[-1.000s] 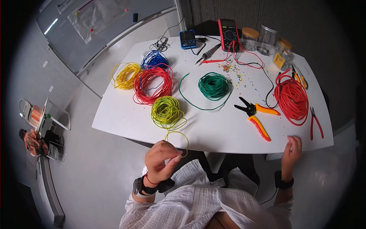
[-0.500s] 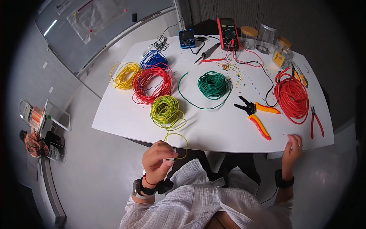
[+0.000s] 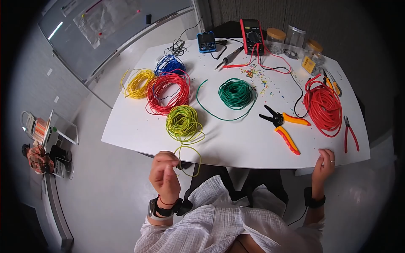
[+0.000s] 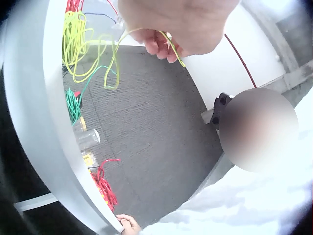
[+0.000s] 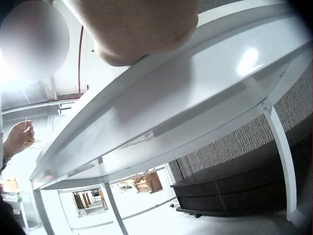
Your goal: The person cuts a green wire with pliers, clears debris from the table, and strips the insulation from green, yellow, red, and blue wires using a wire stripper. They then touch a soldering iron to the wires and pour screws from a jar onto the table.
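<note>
My left hand (image 3: 163, 177) is raised just off the table's front edge, its fingers curled round a yellow-green wire (image 4: 113, 68). The wire's free end (image 4: 182, 62) sticks out past the fingers in the left wrist view. From the hand a loose loop runs back to the yellow-green wire coil (image 3: 182, 122) at the table's front left. My right hand (image 3: 324, 163) rests at the front right edge, fingers loosely bent and holding nothing. Wire strippers (image 3: 278, 122) with orange-yellow handles lie closest to it, and red-handled pliers (image 3: 349, 137) lie to its right.
Red (image 3: 162, 101), blue (image 3: 170, 66) and yellow wire coils (image 3: 138, 86) sit at the left. A green coil (image 3: 235, 93) lies mid-table, a thick red one (image 3: 324, 109) at the right. A multimeter (image 3: 252, 37), soldering iron (image 3: 230, 57) and several jars (image 3: 295, 42) stand or lie behind.
My left hand has moved left, drawing the wire's loop along with it and turning slightly at the wrist. The right hand stays in place.
</note>
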Demonstrator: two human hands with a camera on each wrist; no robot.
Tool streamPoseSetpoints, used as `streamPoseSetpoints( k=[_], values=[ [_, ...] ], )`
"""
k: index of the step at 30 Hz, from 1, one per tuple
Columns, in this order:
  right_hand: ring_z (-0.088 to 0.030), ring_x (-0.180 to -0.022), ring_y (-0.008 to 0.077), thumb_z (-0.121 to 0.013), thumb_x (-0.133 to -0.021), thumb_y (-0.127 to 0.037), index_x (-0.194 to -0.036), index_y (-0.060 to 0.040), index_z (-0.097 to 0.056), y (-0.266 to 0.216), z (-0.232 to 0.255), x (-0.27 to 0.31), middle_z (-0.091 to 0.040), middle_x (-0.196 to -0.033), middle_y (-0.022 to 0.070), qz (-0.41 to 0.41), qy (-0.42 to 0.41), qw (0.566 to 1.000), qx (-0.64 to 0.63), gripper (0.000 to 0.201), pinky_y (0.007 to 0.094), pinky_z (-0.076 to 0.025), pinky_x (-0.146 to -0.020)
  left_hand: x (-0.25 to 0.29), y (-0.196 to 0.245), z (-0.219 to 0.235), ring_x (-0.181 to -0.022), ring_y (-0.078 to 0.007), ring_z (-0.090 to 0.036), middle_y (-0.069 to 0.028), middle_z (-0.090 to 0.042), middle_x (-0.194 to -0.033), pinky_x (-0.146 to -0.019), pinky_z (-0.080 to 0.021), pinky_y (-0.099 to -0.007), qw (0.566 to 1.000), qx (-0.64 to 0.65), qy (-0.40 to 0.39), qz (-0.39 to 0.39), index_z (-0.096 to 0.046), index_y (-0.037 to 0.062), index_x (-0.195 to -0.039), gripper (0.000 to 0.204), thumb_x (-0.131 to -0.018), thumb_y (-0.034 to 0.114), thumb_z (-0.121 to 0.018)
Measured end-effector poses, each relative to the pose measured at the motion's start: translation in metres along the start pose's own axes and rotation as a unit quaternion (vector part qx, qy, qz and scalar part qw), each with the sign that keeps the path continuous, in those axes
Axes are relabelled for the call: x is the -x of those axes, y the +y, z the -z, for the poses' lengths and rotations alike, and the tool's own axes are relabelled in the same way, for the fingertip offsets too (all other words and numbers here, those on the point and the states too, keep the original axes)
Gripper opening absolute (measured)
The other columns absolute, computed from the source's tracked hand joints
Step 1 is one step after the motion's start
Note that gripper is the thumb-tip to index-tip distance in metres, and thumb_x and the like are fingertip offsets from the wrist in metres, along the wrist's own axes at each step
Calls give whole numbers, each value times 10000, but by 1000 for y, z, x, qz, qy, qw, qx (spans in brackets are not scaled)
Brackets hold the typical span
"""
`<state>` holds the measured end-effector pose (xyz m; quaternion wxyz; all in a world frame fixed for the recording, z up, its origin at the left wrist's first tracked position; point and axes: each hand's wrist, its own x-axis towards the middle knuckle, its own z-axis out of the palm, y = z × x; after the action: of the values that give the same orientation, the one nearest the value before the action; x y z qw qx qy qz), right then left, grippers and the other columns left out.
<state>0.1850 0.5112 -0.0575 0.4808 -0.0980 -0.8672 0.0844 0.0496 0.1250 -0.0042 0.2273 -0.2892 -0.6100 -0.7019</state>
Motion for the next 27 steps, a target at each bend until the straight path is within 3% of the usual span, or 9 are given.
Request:
streamPoseSetpoints(
  k=[2,7,14,17,19,22,24,26,27],
  values=[
    [-536,-728,254,-464,-698,93,-824,10,-585,1,0,0,-553,-831,106,13,3,1000,6,193,326,-418,-613,-3,0,0,-784,-198,-465,-99,-492,-830,-734,-373,-297,995,1,104,5,-519,-15,-777,173,-859,116,-441],
    [-538,-731,256,-463,-698,92,-823,12,-585,1,0,0,-554,-835,105,10,2,1000,1,193,331,-418,-618,-14,-4,16,-720,-102,-386,-8,-446,-787,-672,-324,-259,978,94,169,77,-480,48,-806,168,-892,179,-419],
    [-542,-741,262,-455,-702,86,-829,14,-583,0,0,1,-554,-840,111,4,-3,1000,6,195,342,-423,-636,-9,-18,44,-562,-96,-300,-1,-380,-642,-521,-252,-231,977,174,72,98,-443,71,-701,224,-898,174,-420],
    [-544,-751,262,-451,-705,88,-833,13,-582,4,-1,2,-556,-843,112,12,-2,1000,3,198,342,-426,-646,-8,-29,55,-542,-111,-328,-9,-393,-624,-519,-293,-232,990,5,115,85,-466,47,-716,173,-879,102,-451],
    [-545,-753,262,-449,-708,87,-836,12,-582,4,-1,3,-557,-846,112,17,-2,1000,6,200,342,-427,-649,-11,-32,62,-664,-181,-504,-83,-544,-732,-610,-397,-254,936,-348,56,-2,-544,-4,-789,44,-818,17,-519],
    [-548,-758,261,-447,-715,85,-839,9,-583,4,-1,3,-559,-852,111,22,1,1000,14,199,342,-429,-656,-26,-35,52,-886,-262,-554,-138,-582,-942,-749,-431,-283,863,-484,10,-141,-576,-17,-967,215,-757,-54,-546],
    [-549,-760,260,-447,-719,83,-840,8,-583,4,-2,5,-561,-855,110,23,0,1000,15,197,343,-429,-659,-20,-50,66,-1026,-281,-515,-126,-559,-1076,-858,-390,-325,874,-477,-2,-89,-569,7,-1054,261,-801,27,-508],
    [-550,-763,259,-452,-723,81,-842,8,-584,5,-3,6,-565,-855,111,20,10,999,23,192,340,-429,-667,-17,-61,76,-1055,-260,-498,-105,-556,-1093,-909,-340,-357,798,-585,-121,-80,-581,30,-1040,261,-856,130,-424],
    [-550,-763,259,-452,-723,81,-842,8,-584,6,-3,6,-565,-855,111,21,10,1000,21,192,340,-429,-667,-13,-65,76,-1049,-242,-511,-87,-570,-1083,-925,-315,-371,809,-572,-103,-88,-598,43,-1011,328,-879,189,-336]
  ],
)
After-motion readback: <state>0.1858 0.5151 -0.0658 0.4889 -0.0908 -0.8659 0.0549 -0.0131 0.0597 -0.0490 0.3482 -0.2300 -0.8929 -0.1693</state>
